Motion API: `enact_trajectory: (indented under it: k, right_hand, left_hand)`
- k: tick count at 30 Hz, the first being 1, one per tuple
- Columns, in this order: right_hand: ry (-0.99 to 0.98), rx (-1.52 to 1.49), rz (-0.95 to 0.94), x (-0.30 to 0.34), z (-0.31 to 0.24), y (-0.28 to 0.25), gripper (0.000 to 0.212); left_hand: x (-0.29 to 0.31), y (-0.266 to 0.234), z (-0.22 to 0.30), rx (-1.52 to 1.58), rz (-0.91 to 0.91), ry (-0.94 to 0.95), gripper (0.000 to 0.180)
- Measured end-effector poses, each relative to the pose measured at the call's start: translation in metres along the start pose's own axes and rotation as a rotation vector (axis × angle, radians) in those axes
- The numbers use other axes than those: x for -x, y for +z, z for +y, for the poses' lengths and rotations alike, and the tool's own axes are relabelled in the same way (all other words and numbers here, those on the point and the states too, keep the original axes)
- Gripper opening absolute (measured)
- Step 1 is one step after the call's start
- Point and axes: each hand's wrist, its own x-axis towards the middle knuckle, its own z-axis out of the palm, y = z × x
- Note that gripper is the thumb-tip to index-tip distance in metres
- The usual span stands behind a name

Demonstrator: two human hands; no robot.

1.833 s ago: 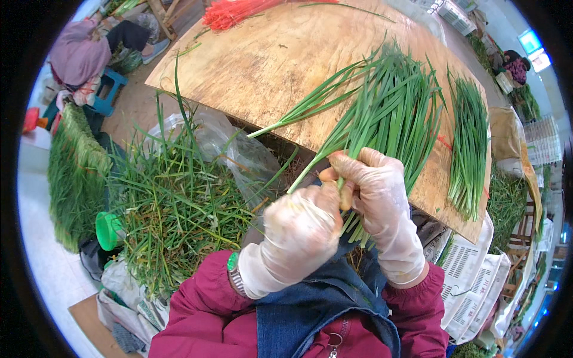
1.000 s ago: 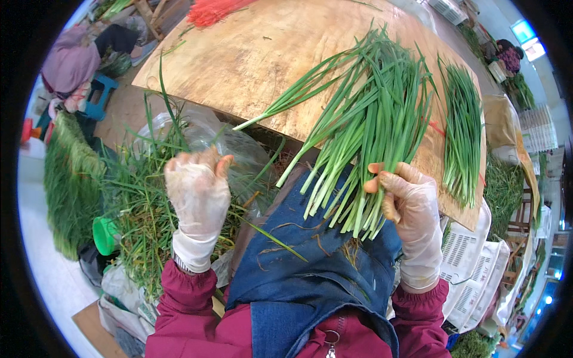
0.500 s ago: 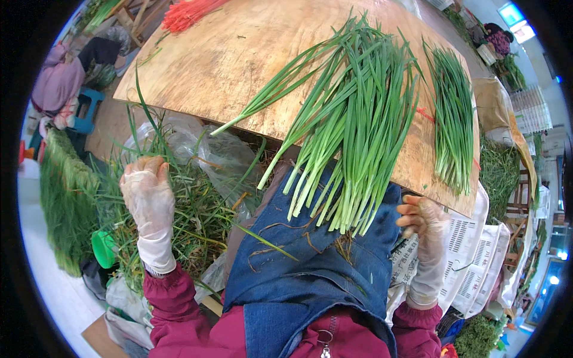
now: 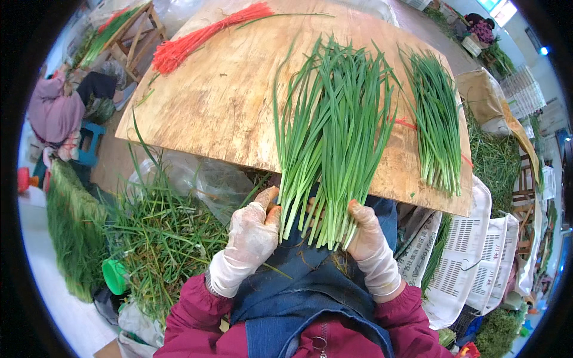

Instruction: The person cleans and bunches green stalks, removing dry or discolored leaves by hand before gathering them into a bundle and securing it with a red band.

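Observation:
A loose spread of garlic chives point(image 4: 334, 131) lies over the near edge of the wooden board, leaf tips pointing away and pale stem ends hanging above my lap. My left hand point(image 4: 253, 230), in a thin whitish glove, closes against the left side of the stems. From the right, my right hand point(image 4: 371, 235), gloved as well, grips the stem ends, thumb on top. Fingertips show between the stems, partly covered by them. Right of the spread lies another bunch of chives point(image 4: 439, 119), with red ties point(image 4: 404, 123) at it.
The wooden board point(image 4: 221, 101) carries a pile of red ties point(image 4: 206, 36) at its far left. Loose leaves and trimmings point(image 4: 161, 238) heap up beside my left arm, with a clear plastic bag point(image 4: 221, 179) behind. White printed sacks point(image 4: 459, 256) hang at the right.
Both hands have come inward from the sides to the stem ends. The chives are gathered into a narrower, straighter bunch, and the stray stalks at its left are drawn in.

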Motion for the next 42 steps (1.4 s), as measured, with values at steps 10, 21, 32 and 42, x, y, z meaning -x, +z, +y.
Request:
enact_trajectory:
  k: [10, 21, 32, 42]
  right_hand:
    - [-0.038, -0.017, -0.003, -0.005, 0.009, 0.006, 0.050]
    - [-0.058, 0.032, 0.093, -0.007, 0.013, 0.024, 0.034]
    - [-0.142, 0.300, 0.111, 0.057, -0.071, 0.097, 0.040]
    - [-0.240, 0.226, -0.344, 0.034, -0.143, 0.149, 0.033]
  left_hand:
    - [-0.029, -0.006, -0.001, 0.498, -0.075, -0.405, 0.018]
    - [0.000, 0.006, 0.027, -0.088, -0.279, -0.094, 0.044]
    - [0.004, -0.045, 0.068, 0.642, -0.514, -0.026, 0.036]
    - [-0.042, 0.093, 0.064, -0.418, -0.321, 0.855, 0.035]
